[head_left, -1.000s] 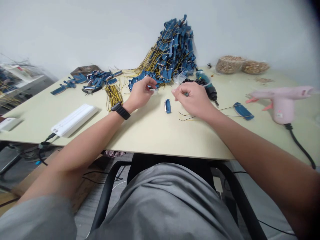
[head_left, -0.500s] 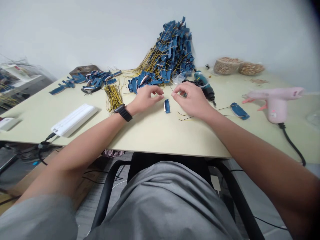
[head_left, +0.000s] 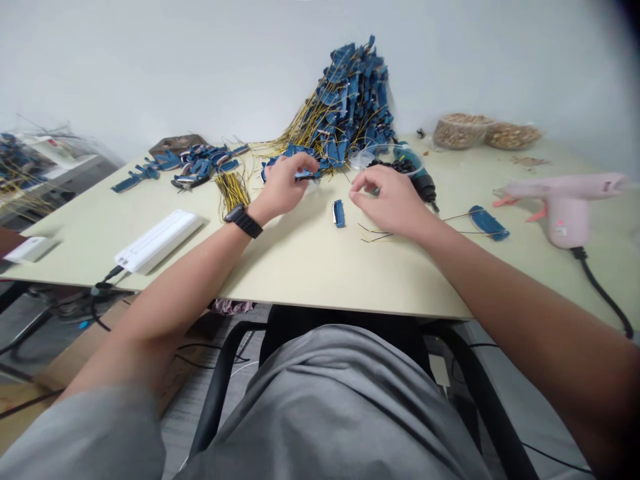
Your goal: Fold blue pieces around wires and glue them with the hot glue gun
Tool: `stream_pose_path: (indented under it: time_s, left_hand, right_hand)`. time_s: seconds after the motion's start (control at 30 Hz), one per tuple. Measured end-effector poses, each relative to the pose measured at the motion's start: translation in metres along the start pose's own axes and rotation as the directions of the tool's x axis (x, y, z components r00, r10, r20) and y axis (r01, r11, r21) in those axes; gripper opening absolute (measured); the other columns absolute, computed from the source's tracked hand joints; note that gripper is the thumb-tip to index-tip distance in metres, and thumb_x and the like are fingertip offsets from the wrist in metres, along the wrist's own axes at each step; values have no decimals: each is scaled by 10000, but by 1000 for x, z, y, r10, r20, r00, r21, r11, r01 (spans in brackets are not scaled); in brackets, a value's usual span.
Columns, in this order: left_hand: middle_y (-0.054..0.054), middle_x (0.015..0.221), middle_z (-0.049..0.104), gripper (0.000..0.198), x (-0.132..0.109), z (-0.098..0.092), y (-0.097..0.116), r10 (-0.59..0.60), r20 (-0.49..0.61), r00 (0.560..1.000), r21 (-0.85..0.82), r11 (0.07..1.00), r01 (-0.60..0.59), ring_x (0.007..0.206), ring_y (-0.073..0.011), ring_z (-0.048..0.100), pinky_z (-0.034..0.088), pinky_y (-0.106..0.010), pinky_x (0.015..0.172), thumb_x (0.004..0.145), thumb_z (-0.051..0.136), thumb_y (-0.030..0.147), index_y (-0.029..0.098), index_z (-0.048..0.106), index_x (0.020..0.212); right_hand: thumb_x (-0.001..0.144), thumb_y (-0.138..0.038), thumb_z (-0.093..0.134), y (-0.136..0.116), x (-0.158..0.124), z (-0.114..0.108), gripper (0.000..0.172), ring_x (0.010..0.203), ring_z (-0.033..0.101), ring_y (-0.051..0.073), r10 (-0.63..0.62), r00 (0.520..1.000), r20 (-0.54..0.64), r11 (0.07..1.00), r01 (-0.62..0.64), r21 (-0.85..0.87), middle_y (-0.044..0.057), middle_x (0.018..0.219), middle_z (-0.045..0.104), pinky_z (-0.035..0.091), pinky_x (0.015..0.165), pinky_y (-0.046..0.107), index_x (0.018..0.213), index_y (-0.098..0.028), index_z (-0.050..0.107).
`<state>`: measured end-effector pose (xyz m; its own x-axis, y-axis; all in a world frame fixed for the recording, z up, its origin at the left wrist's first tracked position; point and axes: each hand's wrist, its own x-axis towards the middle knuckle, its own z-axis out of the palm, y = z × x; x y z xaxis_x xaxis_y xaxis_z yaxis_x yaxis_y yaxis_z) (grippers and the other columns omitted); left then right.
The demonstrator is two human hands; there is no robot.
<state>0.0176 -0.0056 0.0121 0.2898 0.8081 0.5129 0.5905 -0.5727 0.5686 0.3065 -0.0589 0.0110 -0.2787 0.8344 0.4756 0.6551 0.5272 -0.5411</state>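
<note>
My left hand (head_left: pixel 289 185), with a black watch on its wrist, is over the front of the blue pieces near the table's middle. Its thumb and fingers are apart; a small dark piece shows between them, and I cannot tell whether they touch it. My right hand (head_left: pixel 387 199) has thumb and fingertips together in a pinch. A thin dark wire lies close to its fingertips, but what it holds is too small to make out. Between the hands a small blue curved casing (head_left: pixel 339 214) with a pale edge lies on the table.
Behind stands a tall heap of blue casings with yellow and black wires (head_left: pixel 357 100). A wire bundle (head_left: pixel 233 192) and white power strip (head_left: pixel 159 241) lie left. Rightward are a power drill (head_left: pixel 425 185), a wired blue casing (head_left: pixel 489 223), a pink glue gun (head_left: pixel 563 200) and bags of small pieces (head_left: pixel 463 131).
My left hand has moved left and back, away from my right hand, and its fingers have parted. My right hand stays pinched in nearly the same place. The view has shifted slightly.
</note>
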Motion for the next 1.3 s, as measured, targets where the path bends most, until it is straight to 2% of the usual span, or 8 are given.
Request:
stream_pose_path:
  time_s: [0.3,0.53,0.73,0.87,0.93,1.0,1.1,1.3]
  left_hand:
    - [-30,1340,1023,109,-8,-5,14,165,317,934,6,984,-176,1317,-351,917,519,-604,1408,1009,970,322,382,1038,1070]
    - [-1,1428,1012,99,-11,-2,9,167,363,917,86,974,-211,1461,-417,807,451,-694,1398,989,975,373,427,1058,987]
    - [-75,1414,1013,176,-6,-3,0,190,307,932,78,971,-224,1438,-412,830,502,-677,1415,1031,940,455,323,1044,979]
    - [-144,1245,1006,319,5,-33,-3,162,212,964,111,976,-188,1352,-384,868,544,-639,1443,1075,927,470,248,944,846]
    - [-119,1265,993,219,9,-62,-7,105,257,961,142,979,-145,1339,-366,880,599,-575,1379,1011,968,468,251,990,1000]
    - [-56,1225,988,342,12,-93,-15,-16,418,908,203,976,-76,1238,-333,899,658,-480,1214,916,987,497,307,1031,1197]
    - [-25,1042,970,342,13,-127,-30,-243,556,795,398,917,2,1046,-298,888,631,-386,994,826,954,575,330,1040,1048]
    - [-33,1010,985,356,13,-136,-44,-422,644,638,523,852,35,965,-291,884,566,-354,849,763,911,620,353,1042,957]
  right_hand:
    - [980,-148,827,3,-2,2,177,1206,755,371,-10,999,37,1000,11,-22,99,1247,887,594,1221,596,1068,-297,861]
    - [992,-114,781,4,-2,3,216,1199,767,359,-19,999,37,999,21,-41,102,1251,896,599,1197,560,1080,-285,881]
    - [1000,-111,786,6,-2,4,229,1211,786,366,-23,999,36,999,24,-40,112,1243,896,602,1199,559,1114,-261,915]
    - [986,-101,785,5,-1,2,240,1199,791,366,-20,999,40,999,22,-37,112,1268,905,615,1181,570,1101,-269,912]
    - [973,-98,790,5,-1,1,243,1202,798,374,-16,999,41,999,18,-42,118,1277,910,622,1187,592,1096,-269,913]
    - [965,-99,793,4,-1,1,246,1208,806,382,-9,999,42,999,11,-45,122,1282,912,627,1195,612,1095,-269,914]
    - [968,-103,793,2,-2,1,239,1225,815,389,7,999,51,999,-5,-41,121,1292,915,630,1203,625,1087,-276,908]
    - [962,-147,817,2,-2,-1,212,1237,815,415,23,997,67,998,-20,-53,123,1271,917,638,1202,657,1075,-298,913]
